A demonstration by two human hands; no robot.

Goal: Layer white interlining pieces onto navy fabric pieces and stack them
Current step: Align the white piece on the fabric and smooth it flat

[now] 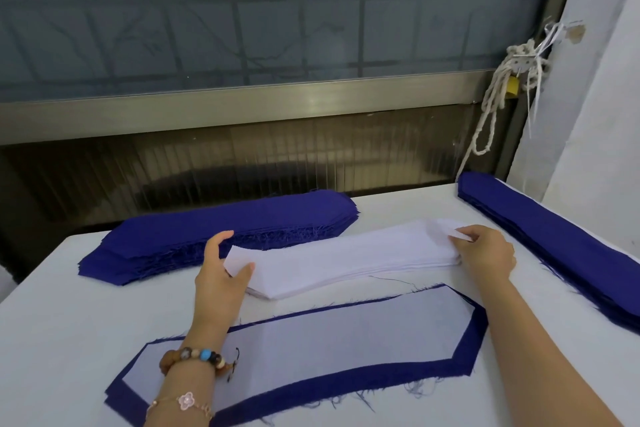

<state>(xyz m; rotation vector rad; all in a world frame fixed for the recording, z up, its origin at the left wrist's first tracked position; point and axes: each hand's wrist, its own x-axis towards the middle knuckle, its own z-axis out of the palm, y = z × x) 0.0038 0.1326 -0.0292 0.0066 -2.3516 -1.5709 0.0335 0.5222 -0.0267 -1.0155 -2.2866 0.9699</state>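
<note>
The white stack (346, 262) lies between the two hands, placed centrally so that each new sheet can be drawn off and carried a short way. The right hand (485, 255) sits at the stack's right end with its fingers curled, and thumb and fingertips pinch the lifted end of the top sheet (459, 236), which stands slightly clear of the sheets beneath; this looks like the start of peeling one sheet away from the rest. The left hand (221, 274) is at the opposite end, its thumb laid on the tip of the stack and its fingers arched over the far side, so it seems to clasp that end and steady the pile (whether it has also separated the top sheet there, I cannot tell). Just nearer the person than both hands, under the forearms, lies a finished pair (311, 340): a white piece centred on a navy piece (346, 380), with a navy border showing all round. Beyond the left hand, just past its fingertips, is a navy stack (225, 229); a second navy stack (561, 243) runs along the table (52, 340) edge to the outside of the right hand, near but not touching it. Both supplies are within easy reach, which suits a repeated lay-and-cover routine, and many pieces appear to remain.
</note>
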